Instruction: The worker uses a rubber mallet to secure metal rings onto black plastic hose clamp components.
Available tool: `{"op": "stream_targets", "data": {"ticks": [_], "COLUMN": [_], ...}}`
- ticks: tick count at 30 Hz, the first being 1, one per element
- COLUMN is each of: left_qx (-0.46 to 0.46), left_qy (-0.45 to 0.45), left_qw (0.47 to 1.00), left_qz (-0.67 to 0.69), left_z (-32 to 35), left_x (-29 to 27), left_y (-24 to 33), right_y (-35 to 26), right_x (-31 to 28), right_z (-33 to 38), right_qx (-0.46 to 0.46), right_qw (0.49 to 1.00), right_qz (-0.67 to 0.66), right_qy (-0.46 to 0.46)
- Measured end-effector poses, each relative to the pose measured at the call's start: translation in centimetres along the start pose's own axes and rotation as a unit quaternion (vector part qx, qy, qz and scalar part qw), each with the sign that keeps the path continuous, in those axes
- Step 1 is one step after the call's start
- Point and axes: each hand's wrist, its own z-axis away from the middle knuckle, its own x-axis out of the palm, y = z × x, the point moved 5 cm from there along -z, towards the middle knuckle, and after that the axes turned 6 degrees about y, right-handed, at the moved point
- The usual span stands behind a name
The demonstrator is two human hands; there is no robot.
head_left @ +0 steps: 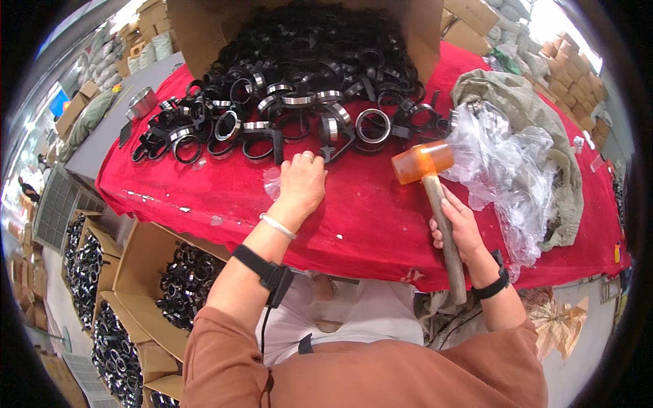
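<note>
My left hand [303,182] is low over the red cloth, back upward, fingers curled in with their tips hidden. Just beyond it stand a black tab [277,146] and a silver-and-black ring part [331,130]; what the fingers hold, if anything, I cannot make out. My right hand [461,228] is wrapped round the wooden handle of a mallet [423,163], whose translucent orange head is tilted up at the far end. Many black clamp-like rings with silver bands [297,99] lie piled in front of the hands.
A cardboard box [422,37] lies open behind the pile. Clear plastic bags [503,163] and a grey-green cloth [568,183] lie at the right of the red-covered table [360,238]. Cartons of ring parts [187,275] stand at lower left. A metal ring [141,102] sits at far left.
</note>
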Motion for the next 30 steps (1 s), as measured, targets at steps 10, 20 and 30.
{"op": "stream_targets", "data": {"ticks": [10,20,30], "left_qx": [-0.361,-0.351,-0.285], "left_qy": [0.037,0.091,0.113], "left_qw": [0.54,0.321,0.197], "left_qz": [0.759,0.875,0.931], "left_z": [3.2,8.2,9.3], "left_x": [-3.4,-6.5,-8.0], "left_y": [-6.0,-5.3,-4.6], "right_y": [0.4,-2.2,-0.6], "right_x": [-0.3,5.1,9.7], "right_z": [-0.1,-2.4,-1.9], "right_qx": [-0.019,-0.375,-0.455], "right_qw": [0.999,0.612,0.462], "right_qz": [0.031,0.682,0.749], "right_qy": [0.039,0.141,0.139]}}
